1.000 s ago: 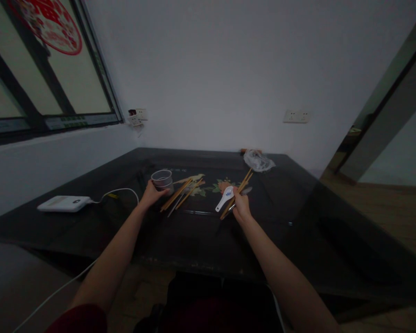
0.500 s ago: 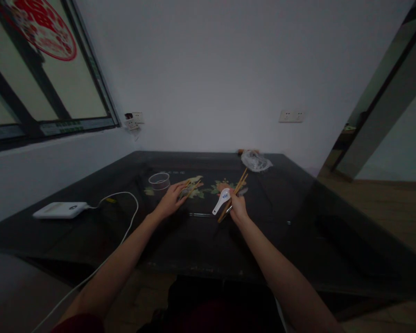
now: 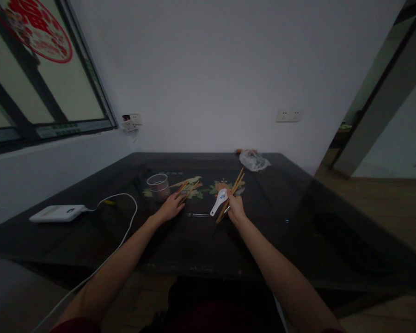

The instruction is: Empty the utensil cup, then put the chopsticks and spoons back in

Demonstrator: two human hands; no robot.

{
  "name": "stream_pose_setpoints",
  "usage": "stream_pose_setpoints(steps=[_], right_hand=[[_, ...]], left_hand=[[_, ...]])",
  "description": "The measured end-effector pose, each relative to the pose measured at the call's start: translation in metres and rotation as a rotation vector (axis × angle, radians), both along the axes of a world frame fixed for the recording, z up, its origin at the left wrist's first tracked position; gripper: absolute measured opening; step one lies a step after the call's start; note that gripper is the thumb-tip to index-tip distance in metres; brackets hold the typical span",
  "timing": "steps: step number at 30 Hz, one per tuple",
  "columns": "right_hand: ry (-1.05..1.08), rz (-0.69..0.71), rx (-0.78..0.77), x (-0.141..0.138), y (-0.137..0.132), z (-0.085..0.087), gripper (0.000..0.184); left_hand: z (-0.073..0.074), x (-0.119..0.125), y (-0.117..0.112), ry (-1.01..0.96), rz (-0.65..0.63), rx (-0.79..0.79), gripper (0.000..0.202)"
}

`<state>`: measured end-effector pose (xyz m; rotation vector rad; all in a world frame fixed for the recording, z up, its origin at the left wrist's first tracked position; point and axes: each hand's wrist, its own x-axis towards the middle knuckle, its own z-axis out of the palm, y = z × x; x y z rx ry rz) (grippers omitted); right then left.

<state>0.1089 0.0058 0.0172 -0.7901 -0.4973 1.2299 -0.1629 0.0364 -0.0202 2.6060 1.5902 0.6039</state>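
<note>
My left hand (image 3: 170,207) rests low over the dark table, fingers bent around the near ends of a pair of chopsticks (image 3: 190,190) that spread apart and point away from me. Just beyond its knuckles stands a clear plastic cup (image 3: 158,186), its base partly behind the hand. My right hand (image 3: 235,206) is closed on a bundle: a white soup spoon (image 3: 219,200) with a blue mark, more wooden chopsticks (image 3: 238,181), and a shiny metal piece (image 3: 226,210) mostly hidden by the fingers. The soup spoon's handle points toward me, to the left.
A crumpled clear plastic bag (image 3: 254,160) lies at the table's far edge, near the wall. On the left sits a white power bank (image 3: 58,213), its white cable (image 3: 127,231) running across the table and over the front edge. A dark flat object (image 3: 350,240) lies at the right.
My left hand has drawn slightly toward me, and more of the cup and chopsticks shows. My right hand keeps its bundle with little movement. The whole view has shifted slightly.
</note>
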Motion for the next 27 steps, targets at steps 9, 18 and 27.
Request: stream_pose_setpoints(steps=[9,18,27], right_hand=[[0.022,0.025,-0.052,-0.002,-0.005,0.008,0.006],[0.034,0.048,-0.048,-0.004,-0.008,0.009,0.006],[0.02,0.044,-0.058,-0.004,-0.006,0.006,0.01]], left_hand=[[-0.001,0.007,0.0,-0.048,-0.018,0.01,0.044],[0.002,0.015,-0.008,-0.07,0.055,0.016,0.043],[0.007,0.035,-0.018,-0.035,0.043,-0.028,0.042]])
